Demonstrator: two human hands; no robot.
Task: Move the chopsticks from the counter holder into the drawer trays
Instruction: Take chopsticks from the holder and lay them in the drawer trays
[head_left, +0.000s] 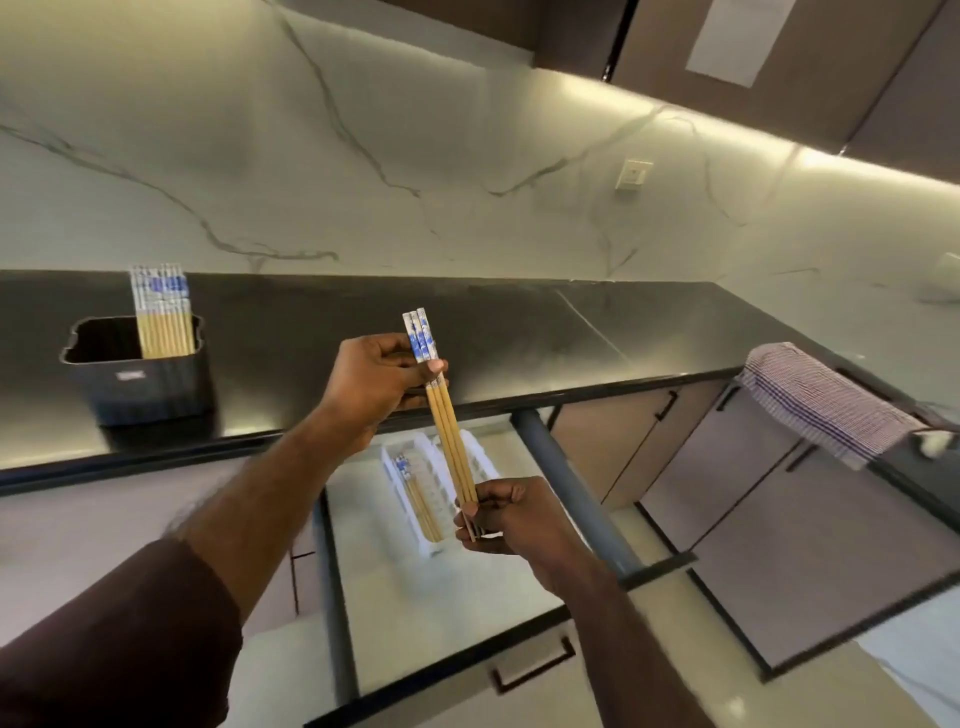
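Observation:
A bundle of three wooden chopsticks (451, 436) with blue-and-white tops hangs in the air above the open drawer. My left hand (376, 384) grips the bundle near its patterned top. My right hand (511, 514) pinches its thin lower tips. Below, a white slotted tray (483, 460) lies in the drawer (447, 592), and in it rest a few matching chopsticks (418, 501). At the left of the black counter (519, 332) stands the dark holder (150, 379) with several more chopsticks (162, 312) upright inside.
A checked cloth (826, 405) hangs over the counter's corner at the right. The drawer's grey side rail (571, 488) runs along its right edge. Closed cabinet doors with dark handles stand to the right. A marble wall rises behind the counter.

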